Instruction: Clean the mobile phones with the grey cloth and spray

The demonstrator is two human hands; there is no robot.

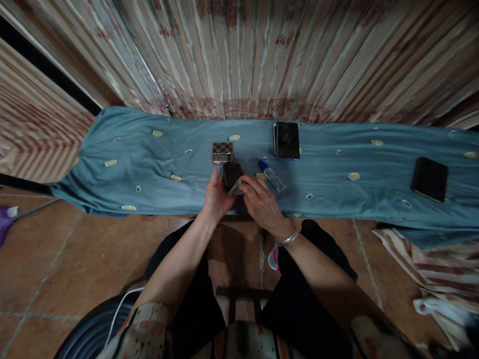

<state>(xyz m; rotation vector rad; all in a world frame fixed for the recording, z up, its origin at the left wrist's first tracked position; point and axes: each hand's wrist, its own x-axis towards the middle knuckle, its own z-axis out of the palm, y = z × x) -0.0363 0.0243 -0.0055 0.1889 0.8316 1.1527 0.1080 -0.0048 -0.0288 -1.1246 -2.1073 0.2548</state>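
Note:
My left hand (219,195) is closed around the side of a small dark rectangular object (232,175), held tilted over the near edge of the bench. It could be a phone or a case; its kind cannot be made out. My right hand (261,200) pinches a crumpled, pale, thin cloth or wipe (236,188) against the object's lower right corner. Just beyond lies a small checkered case (222,153) with a shiny lower part. To the right of my fingers, a clear bottle with a blue cap (272,176) rests on its side.
A blue-green patterned cloth (325,174) covers the long narrow bench. A black glossy device (288,140) lies at the back, partly over something pale. Another dark device (430,179) is far right. Pleated curtains (239,60) hang behind. A black round stool (95,329) stands lower left.

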